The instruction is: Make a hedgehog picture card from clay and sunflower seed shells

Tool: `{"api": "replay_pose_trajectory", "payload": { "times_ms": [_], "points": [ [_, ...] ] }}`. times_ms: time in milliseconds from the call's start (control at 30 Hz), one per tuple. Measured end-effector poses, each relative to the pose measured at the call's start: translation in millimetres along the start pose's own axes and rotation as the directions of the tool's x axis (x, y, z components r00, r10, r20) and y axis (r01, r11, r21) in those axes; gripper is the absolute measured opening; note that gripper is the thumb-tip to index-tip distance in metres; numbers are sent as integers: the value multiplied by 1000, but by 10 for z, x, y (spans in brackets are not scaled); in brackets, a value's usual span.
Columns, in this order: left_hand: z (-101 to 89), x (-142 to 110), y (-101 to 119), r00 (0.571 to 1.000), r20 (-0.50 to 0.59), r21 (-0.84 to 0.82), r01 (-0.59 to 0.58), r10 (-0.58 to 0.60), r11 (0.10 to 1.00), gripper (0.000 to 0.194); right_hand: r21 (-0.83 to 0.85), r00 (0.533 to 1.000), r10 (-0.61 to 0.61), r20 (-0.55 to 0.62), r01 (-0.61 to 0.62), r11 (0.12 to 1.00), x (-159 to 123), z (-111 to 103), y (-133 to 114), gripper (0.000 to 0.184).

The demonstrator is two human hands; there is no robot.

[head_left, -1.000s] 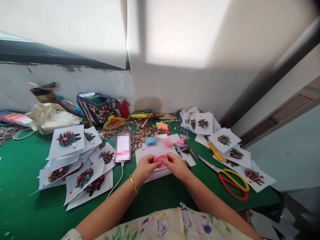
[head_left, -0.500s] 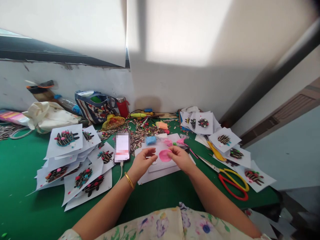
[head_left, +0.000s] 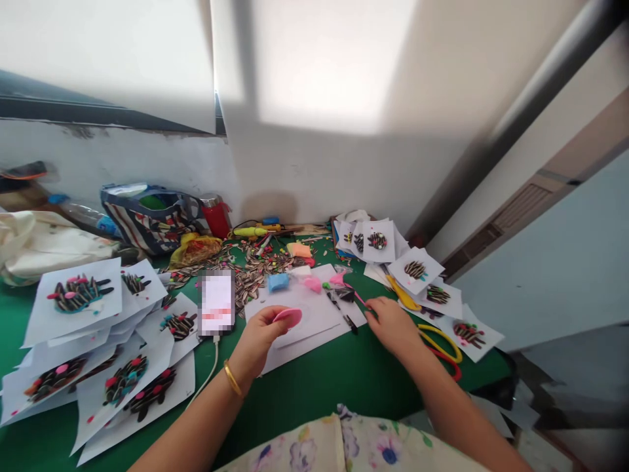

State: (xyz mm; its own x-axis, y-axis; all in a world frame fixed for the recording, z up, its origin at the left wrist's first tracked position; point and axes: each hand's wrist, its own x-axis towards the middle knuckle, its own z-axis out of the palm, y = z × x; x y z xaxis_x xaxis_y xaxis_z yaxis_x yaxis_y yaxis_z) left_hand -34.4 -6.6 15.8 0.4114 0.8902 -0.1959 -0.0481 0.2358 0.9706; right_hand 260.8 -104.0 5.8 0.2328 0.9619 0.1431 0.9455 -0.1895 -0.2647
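Note:
A flat, round piece of pink clay (head_left: 289, 318) is pinched between the thumb and fingers of my left hand (head_left: 258, 337), above white paper sheets (head_left: 307, 331). My right hand (head_left: 396, 328) reaches to the right of the paper, its thumb and index finger slightly apart. Those fingertips are at the near end of a thin pink stick-like tool (head_left: 358, 297); any grip on it is not plain. Scissors with yellow and red handles (head_left: 445, 344) lie partly under the right hand, their blades hidden. A black pen (head_left: 344, 313) rests on the paper, near pink clay lumps (head_left: 312, 283) and a blue block (head_left: 278, 282).
Seed-decorated paper cards pile up on the left (head_left: 81, 295) and the right (head_left: 415, 269). A phone (head_left: 217, 305) with a white cable lies left of the paper. Scattered seeds (head_left: 250, 275), a red flask (head_left: 215, 216) and a striped bag (head_left: 147, 219) are farther back.
My right hand has let go of the pink clay disc and moved right, over the scissors. My left hand now holds the disc. The view has turned slightly right.

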Motion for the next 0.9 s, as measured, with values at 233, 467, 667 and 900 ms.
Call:
{"api": "replay_pose_trajectory", "payload": {
  "times_ms": [233,467,667,900],
  "points": [
    [11,-21,-17,997,29,-118,70,-67,990,33,-422,935,310,174,-214,881,-616,-181,876,45],
    [173,-38,88,974,97,-341,227,-206,912,41,-292,951,235,202,-170,941,-813,-121,1016,73],
    [105,-45,92,980,70,-336,197,-184,921,31,-38,952,288,101,-286,958,-837,-287,943,64],
    [286,-82,73,963,124,-383,270,-240,884,37,683,940,144,308,-324,655,-808,-216,67,65]
  ]
}}
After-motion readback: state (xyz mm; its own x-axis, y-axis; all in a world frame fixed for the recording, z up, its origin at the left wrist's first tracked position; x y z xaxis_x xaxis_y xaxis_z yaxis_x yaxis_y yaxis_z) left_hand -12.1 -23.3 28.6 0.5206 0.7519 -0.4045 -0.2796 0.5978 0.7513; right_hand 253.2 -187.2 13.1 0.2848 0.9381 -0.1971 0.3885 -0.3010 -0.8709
